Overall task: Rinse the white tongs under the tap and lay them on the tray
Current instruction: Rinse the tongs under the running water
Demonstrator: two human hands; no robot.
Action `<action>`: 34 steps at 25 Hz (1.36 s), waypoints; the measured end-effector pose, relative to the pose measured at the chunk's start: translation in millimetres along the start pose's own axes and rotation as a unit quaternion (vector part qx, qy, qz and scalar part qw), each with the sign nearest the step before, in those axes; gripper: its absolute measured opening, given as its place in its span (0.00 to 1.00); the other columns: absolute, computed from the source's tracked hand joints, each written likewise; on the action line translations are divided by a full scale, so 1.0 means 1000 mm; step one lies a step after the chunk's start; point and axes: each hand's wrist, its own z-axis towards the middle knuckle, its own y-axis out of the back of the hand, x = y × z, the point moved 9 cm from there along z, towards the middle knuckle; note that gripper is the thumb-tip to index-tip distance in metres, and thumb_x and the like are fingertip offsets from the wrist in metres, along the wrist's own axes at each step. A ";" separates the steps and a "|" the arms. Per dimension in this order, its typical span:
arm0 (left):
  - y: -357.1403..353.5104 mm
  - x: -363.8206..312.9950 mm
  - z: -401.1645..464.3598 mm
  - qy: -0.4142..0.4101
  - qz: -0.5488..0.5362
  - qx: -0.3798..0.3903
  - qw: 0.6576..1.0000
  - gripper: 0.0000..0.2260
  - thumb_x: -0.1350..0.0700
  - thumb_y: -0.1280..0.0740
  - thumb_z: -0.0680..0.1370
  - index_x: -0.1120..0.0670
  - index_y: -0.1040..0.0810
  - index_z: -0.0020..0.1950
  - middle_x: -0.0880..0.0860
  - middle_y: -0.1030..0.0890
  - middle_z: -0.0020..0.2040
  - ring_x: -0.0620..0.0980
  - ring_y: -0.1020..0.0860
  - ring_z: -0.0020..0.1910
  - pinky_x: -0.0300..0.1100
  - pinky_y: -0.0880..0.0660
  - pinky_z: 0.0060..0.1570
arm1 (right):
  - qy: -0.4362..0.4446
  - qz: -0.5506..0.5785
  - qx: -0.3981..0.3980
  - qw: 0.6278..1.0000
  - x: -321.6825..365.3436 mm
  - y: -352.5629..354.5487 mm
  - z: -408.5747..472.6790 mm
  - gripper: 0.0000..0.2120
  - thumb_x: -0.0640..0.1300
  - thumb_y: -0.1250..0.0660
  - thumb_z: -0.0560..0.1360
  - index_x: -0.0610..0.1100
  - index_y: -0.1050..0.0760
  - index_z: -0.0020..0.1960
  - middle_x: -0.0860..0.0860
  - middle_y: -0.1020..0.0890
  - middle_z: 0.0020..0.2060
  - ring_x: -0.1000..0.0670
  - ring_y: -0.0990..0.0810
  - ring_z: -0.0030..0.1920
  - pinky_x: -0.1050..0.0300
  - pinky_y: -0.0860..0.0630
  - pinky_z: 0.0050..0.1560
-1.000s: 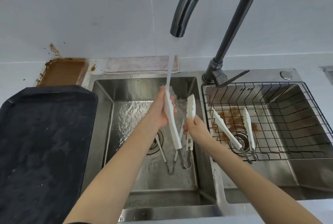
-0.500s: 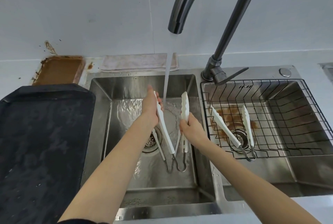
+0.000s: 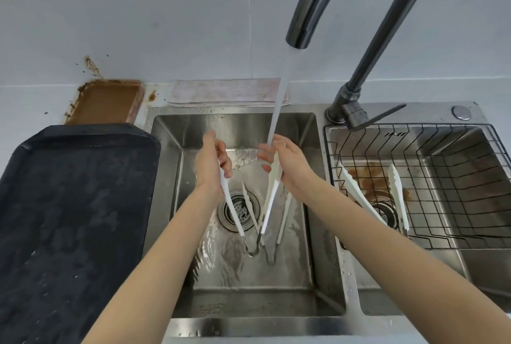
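Note:
Over the left sink basin (image 3: pixel 309 166) I hold one pair of white tongs (image 3: pixel 271 191) spread in a V, hinge end down. My left hand (image 3: pixel 210 164) grips the left arm near its tip. My right hand (image 3: pixel 289 168) grips the right arm near its tip, and water from the dark tap (image 3: pixel 300 31) falls onto that hand and arm. A second pair of white tongs (image 3: pixel 284 216) lies on the basin floor below, by the drain. The black tray (image 3: pixel 69 205) sits on the counter to the left, wet and with nothing on it.
A wire basket (image 3: pixel 456 205) in the right basin holds a third pair of white tongs (image 3: pixel 359 199) over brown stains. A brown-soiled tray (image 3: pixel 107 100) and a folded cloth (image 3: pixel 229 92) lie along the back wall. The tap lever (image 3: pixel 381 116) points right.
Both hands pulled the tongs' arms wider apart. The water fell on the left arm before and now hits the right arm, where my right hand has slid up toward the tip.

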 end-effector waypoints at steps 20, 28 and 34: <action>0.007 0.021 0.017 0.104 -0.128 0.025 0.986 0.14 0.52 0.51 0.75 0.52 0.40 0.30 0.45 0.41 0.15 0.42 0.45 0.13 0.28 0.48 0.15 | -0.018 0.060 0.207 0.976 0.032 -0.041 -0.004 0.11 0.41 0.45 0.80 0.46 0.25 0.52 0.53 0.32 0.31 0.56 0.32 0.29 0.64 0.32 0.31; -0.017 0.045 0.009 0.151 -0.140 0.041 0.978 0.17 0.52 0.51 0.78 0.52 0.39 0.29 0.47 0.41 0.15 0.42 0.43 0.12 0.28 0.46 0.14 | 0.042 -0.166 0.001 0.985 0.034 -0.012 0.009 0.16 0.49 0.48 0.80 0.47 0.29 0.39 0.52 0.31 0.30 0.56 0.34 0.28 0.63 0.36 0.29; -0.073 0.026 -0.003 0.111 0.012 0.148 0.983 0.20 0.53 0.47 0.80 0.52 0.39 0.26 0.46 0.38 0.17 0.43 0.40 0.18 0.35 0.41 0.21 | 0.161 -0.313 -0.036 0.935 0.046 0.007 -0.015 0.17 0.55 0.44 0.79 0.43 0.30 0.57 0.58 0.28 0.38 0.60 0.28 0.39 0.65 0.31 0.41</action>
